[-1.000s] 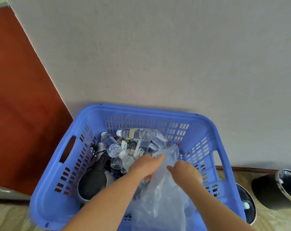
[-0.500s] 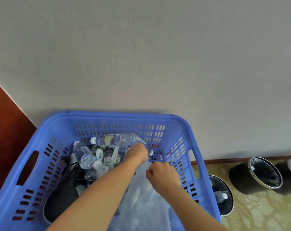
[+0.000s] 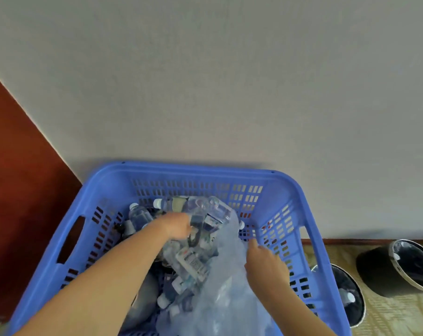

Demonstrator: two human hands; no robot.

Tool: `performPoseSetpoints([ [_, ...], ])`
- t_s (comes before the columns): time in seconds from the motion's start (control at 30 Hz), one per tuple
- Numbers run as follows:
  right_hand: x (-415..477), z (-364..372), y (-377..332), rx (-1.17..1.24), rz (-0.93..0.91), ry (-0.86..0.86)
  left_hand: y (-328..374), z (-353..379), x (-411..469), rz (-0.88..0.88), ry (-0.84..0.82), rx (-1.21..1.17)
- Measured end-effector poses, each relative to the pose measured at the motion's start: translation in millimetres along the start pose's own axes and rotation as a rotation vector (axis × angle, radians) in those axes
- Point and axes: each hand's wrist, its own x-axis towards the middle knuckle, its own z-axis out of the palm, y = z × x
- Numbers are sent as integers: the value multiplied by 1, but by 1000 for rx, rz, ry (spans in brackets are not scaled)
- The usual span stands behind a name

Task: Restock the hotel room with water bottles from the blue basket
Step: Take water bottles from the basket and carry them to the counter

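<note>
Gripping plastic wrap [image 3: 229, 275], hands [image 3: 175, 226] [image 3: 265, 261] inside blue basket [image 3: 195, 169]

Head camera looks down, seemingly close, into basket [image 3: 193, 168].

One blue basket [image 3: 193, 173]; within it, at least five water bottles [image 3: 139, 214] (heap too jumbled to total) and one clear plastic bag [image 3: 229, 299]; right of it, two black bins [image 3: 375, 270].

Reaches with both bare forearms [image 3: 113, 275] down into the blue basket [image 3: 198, 167]. Curls the left hand [image 3: 177, 225] near the basket's middle, fingertips hidden. Pinches the clear plastic bag [image 3: 229, 282] with the right hand [image 3: 265, 261], closer to the basket's right wall.
</note>
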Motion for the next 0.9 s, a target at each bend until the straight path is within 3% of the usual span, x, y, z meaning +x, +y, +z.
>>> performPoseSetpoints([
  [0.1, 18, 4, -49, -131, -294, 144, -32, 15, -13, -35, -161, 454],
  [0.17, 25, 6, -79, -166, -518, 174, -40, 29, -17, 7, -106, 561],
  [0.23, 28, 18, -102, -162, -596, 97, -43, 39, -17, 27, -62, 634],
  [0.33, 28, 46, -118, -118, -389, -206, -46, 41, -16, 65, 21, 654],
  [0.47, 34, 71, -104, -130, -182, -374, -56, 34, -25, 232, -22, 825],
  [0.57, 39, 75, -106, 42, -128, -316, -76, 29, -35, 342, 57, 524],
  [0.63, 42, 72, -109, 190, -104, -325, -91, 23, -39, 301, 97, 115],
  [0.7, 43, 68, -105, 291, -48, -355, -102, 18, -32, 94, 237, -426],
  [0.77, 43, 66, -98, 349, -2, -363, -108, 19, -11, -280, 389, -756],
  [0.83, 42, 67, -97, 395, 20, -366, -106, 32, 7, -565, 320, -645],
  [0.9, 44, 70, -96, 465, 30, -351, -102, 43, 21, -663, 262, -534],
])
